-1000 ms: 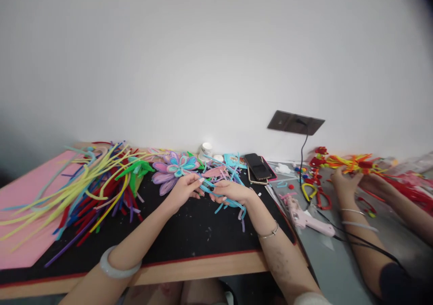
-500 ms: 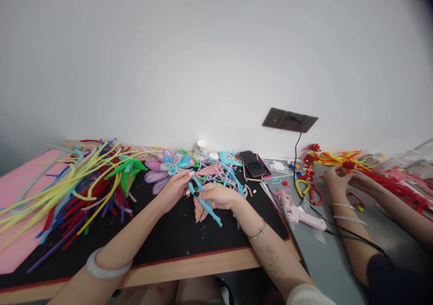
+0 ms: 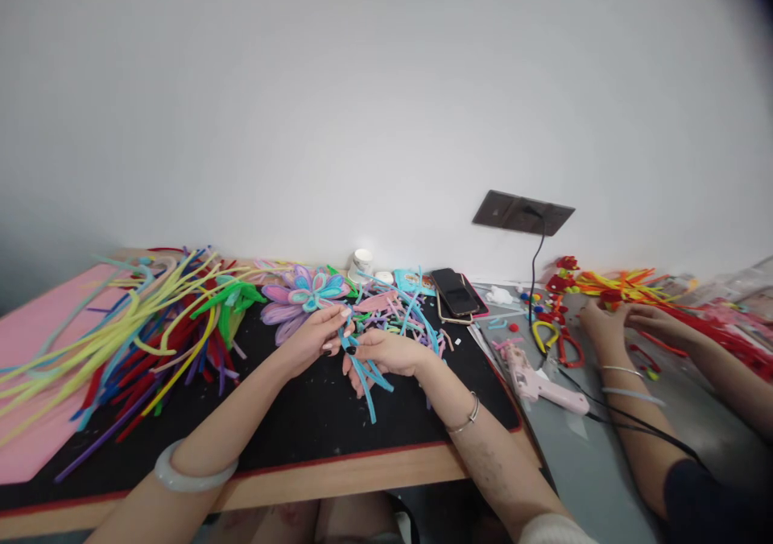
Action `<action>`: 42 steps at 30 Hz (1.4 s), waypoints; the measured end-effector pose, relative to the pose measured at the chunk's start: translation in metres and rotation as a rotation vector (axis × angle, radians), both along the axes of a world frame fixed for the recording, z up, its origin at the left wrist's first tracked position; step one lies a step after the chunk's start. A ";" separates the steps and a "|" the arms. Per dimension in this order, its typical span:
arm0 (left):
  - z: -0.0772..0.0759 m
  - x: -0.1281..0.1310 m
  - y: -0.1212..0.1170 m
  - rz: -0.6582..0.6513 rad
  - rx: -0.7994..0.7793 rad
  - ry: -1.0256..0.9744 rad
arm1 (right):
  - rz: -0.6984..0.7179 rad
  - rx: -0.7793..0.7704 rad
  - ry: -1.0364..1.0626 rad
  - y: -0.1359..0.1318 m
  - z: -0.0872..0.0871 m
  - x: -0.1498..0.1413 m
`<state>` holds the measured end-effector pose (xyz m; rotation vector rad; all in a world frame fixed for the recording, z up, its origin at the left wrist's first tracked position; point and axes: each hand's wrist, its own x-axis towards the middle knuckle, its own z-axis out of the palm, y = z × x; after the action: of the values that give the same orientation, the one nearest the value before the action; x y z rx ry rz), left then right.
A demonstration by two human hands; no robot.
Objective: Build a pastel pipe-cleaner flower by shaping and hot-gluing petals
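My left hand point(image 3: 315, 335) and my right hand point(image 3: 380, 351) meet over the black mat point(image 3: 314, 423), both pinching a small bunch of blue pipe cleaners point(image 3: 364, 371) whose ends hang down toward me. Just behind my left hand lies a purple, pink and blue pipe-cleaner flower point(image 3: 302, 294). A heap of short blue and pink pipe-cleaner pieces point(image 3: 402, 307) lies behind my right hand.
A big pile of long coloured pipe cleaners point(image 3: 133, 335) covers the left, partly on a pink sheet point(image 3: 30, 327). Stacked phones point(image 3: 457, 293), a pink glue gun point(image 3: 537, 383) with its cord, and a small jar point(image 3: 362, 261) stand right of centre. Another person's hands point(image 3: 622, 323) work red and orange pipe cleaners at right.
My hands have lifted the blue bunch off the heap and drawn it toward me; its ends now hang lower. The view has shifted a little.
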<state>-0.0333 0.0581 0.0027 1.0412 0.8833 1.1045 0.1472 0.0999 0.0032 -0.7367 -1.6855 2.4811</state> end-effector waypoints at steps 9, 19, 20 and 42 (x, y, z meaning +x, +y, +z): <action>-0.001 0.003 0.002 0.081 0.138 0.183 | -0.048 -0.029 0.016 -0.005 -0.007 -0.006; 0.002 0.004 -0.005 0.283 0.356 0.512 | -0.197 -0.070 0.042 -0.016 -0.013 -0.018; 0.003 0.003 -0.006 0.306 0.377 0.551 | -0.204 -0.068 0.044 -0.017 -0.014 -0.018; 0.009 -0.017 -0.003 0.350 0.529 0.685 | -0.180 -0.051 0.016 -0.033 0.010 -0.021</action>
<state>-0.0501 0.0554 0.0117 1.8151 1.3930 1.3327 0.1265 0.0664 0.0132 -0.8314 -1.4837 2.4078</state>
